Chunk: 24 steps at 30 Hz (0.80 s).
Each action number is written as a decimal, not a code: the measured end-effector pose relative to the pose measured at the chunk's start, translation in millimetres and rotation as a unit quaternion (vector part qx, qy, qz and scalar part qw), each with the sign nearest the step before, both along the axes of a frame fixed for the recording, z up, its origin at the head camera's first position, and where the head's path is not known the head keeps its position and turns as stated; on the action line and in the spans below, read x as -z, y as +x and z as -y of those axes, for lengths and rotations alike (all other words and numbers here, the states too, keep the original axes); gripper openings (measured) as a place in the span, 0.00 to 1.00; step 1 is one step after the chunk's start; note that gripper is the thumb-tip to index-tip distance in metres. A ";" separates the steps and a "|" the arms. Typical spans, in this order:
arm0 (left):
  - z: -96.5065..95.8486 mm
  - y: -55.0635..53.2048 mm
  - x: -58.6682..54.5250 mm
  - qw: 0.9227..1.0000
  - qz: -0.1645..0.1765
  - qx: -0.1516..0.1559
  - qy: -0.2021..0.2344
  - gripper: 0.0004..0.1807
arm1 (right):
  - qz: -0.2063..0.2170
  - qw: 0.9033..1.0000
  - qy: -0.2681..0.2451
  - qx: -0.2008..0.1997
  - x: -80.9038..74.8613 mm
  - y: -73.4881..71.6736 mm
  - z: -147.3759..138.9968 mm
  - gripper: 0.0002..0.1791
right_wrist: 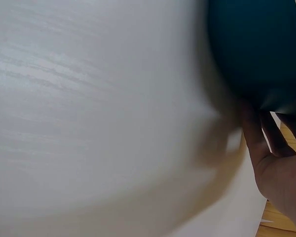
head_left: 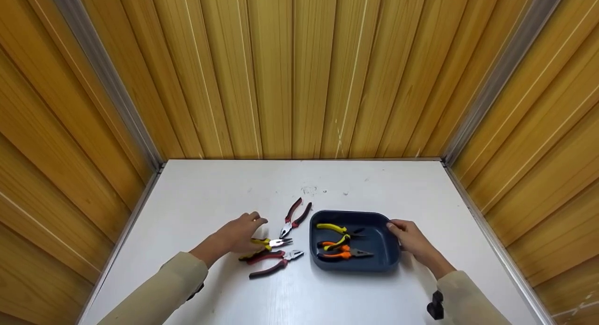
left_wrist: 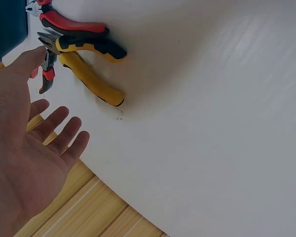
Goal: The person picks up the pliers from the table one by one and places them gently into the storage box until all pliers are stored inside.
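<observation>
My left hand (left_wrist: 34, 143) reaches over the yellow-and-black pliers (left_wrist: 89, 74), its fingers spread and nothing between them. Those pliers lie with spread handles beside red-and-black pliers (head_left: 276, 263); another red-and-black pair (head_left: 295, 218) lies farther back. On the right, my right hand (head_left: 412, 240) grips the end of a dark blue bin (head_left: 392, 257), thumb over the rim and fingers against the outer wall. Inside the bin are yellow-handled pliers (head_left: 333, 227) and orange-handled pliers (head_left: 344, 255), partly overlapping.
The white table (head_left: 224, 180) carries small dark marks toward its back. Wood-patterned panels (head_left: 290, 81) close it in at the back and both sides, with grey metal posts (head_left: 112, 77) at the corners.
</observation>
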State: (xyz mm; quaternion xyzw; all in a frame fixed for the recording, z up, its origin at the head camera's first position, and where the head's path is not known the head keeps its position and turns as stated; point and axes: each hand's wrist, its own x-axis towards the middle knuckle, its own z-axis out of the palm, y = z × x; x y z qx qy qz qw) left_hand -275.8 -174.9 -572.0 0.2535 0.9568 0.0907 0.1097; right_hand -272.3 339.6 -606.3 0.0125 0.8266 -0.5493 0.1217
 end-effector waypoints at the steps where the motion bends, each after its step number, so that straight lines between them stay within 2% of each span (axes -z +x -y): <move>1: -0.2 0.5 0.2 1.000 0.001 0.000 0.000 0.39 | -0.001 1.000 0.001 -0.002 0.2 0.0 -0.1 0.25; 6: -0.7 1.9 2.8 1.000 0.009 0.001 -0.004 0.37 | -0.002 1.000 0.002 -0.003 -0.6 0.3 0.3 0.25; 12: 0.9 2.9 8.6 1.000 -0.004 0.021 0.001 0.36 | -0.001 1.000 -0.007 -0.009 -2.0 0.4 1.1 0.25; 24: -2.6 3.9 18.3 1.000 -0.007 0.013 -0.022 0.28 | -0.004 1.000 -0.015 -0.010 -2.2 0.7 1.7 0.25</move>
